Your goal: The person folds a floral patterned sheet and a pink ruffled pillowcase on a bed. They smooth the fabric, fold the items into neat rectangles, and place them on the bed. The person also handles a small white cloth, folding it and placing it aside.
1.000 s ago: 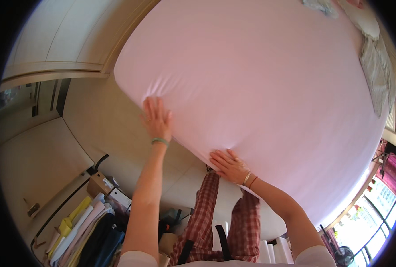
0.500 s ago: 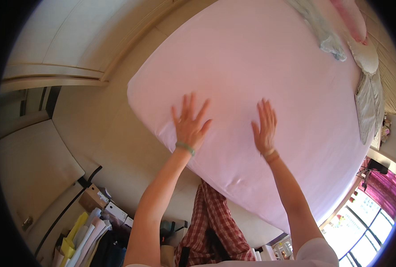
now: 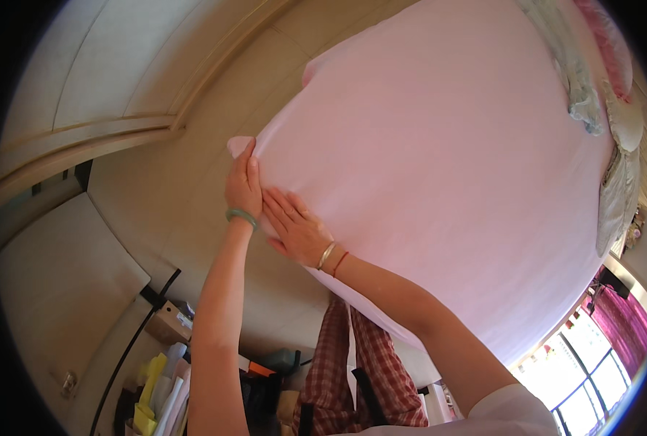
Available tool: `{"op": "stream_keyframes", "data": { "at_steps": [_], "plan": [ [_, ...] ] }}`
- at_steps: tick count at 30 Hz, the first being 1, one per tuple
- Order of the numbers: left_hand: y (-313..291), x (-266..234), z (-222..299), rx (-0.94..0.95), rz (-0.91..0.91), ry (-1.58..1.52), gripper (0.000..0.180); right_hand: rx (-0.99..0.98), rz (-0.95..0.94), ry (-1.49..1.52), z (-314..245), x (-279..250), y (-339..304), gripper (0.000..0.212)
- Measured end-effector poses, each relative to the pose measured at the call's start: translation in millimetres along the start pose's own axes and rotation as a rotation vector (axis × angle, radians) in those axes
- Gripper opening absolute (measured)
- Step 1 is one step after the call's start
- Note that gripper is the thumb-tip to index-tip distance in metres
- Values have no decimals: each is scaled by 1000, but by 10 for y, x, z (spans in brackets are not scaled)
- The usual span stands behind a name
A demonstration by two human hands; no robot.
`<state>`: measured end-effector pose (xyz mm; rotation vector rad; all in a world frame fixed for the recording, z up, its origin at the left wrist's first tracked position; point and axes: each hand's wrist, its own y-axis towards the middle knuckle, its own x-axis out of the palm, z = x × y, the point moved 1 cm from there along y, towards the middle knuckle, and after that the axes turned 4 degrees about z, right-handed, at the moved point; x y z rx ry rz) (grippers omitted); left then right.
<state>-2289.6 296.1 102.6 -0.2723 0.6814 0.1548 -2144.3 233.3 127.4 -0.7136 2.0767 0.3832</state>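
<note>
Pink fitted sheet (image 3: 440, 167): smooth, matte cloth, stretched tight over rounded mattress corner of bed, few faint creases

Left hand (image 3: 244, 187) at sheet's near-left corner, green bangle on wrist; grip closed on sheet edge, thumb on top, fingertips hidden beneath fold

Right hand (image 3: 294, 229) just beside left hand, flat, fingers spread loosely, palm pressing sheet, holding nothing; gold bangle and red thread on wrist

Crumpled pale bedding (image 3: 614, 145) at sheet's far-right edge, partly cut off; details unclear
</note>
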Motion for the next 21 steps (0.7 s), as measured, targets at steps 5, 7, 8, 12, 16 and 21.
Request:
{"op": "stream_keyframes", "data": {
  "at_steps": [5, 7, 8, 12, 16, 21],
  "plan": [
    [6, 53, -174, -74, 57, -221, 40, -67, 101, 107, 403, -313, -16, 63],
    [26, 59, -285, -180, 37, -398, 43, 180, 274, -91, 761, -748, 70, 61],
    [67, 73, -377, -218, 25, -484, 45, 239, 418, -196, 1023, -865, 117, 60],
    [160, 207, -324, -355, -156, -839, 48, 494, 414, -520, 1385, -841, 271, 61],
    [79, 117, -761, -367, -295, -593, 50, 249, 195, -260, 117, 77, 758, 69],
    [-746, -500, -1742, -168, -329, 276, 54, 174, -411, -415, -874, 559, 1106, 71]
  ]
}}
